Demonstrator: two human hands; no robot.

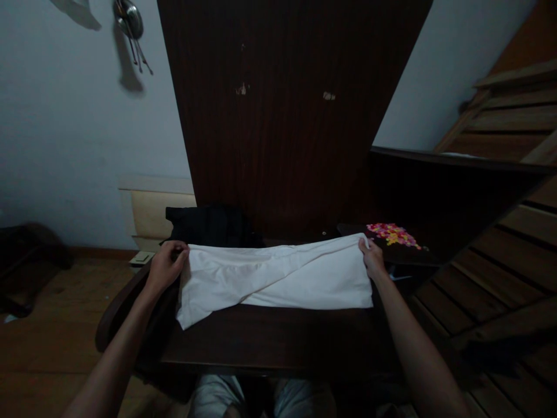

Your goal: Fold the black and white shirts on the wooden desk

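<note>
A white cloth garment (313,281), folded into a long strip, stretches across the dark wooden table (270,339). Its exact kind does not show. At its upper left corner, my left hand (167,264) pinches the edge between thumb and fingers. My right hand (372,257) grips the upper right corner, with the thumb on top. The fabric is pulled fairly flat between both hands, with a diagonal fold running across its middle. Its lower left corner hangs down in a point on the tabletop.
Behind the cloth lies a black cloth bundle (209,225), against a tall dark panel (282,128). A pink and yellow flower-like patch (395,234) sits at the back right. Wooden slats (509,273) stand to the right. My knees (217,395) are below the table's front edge.
</note>
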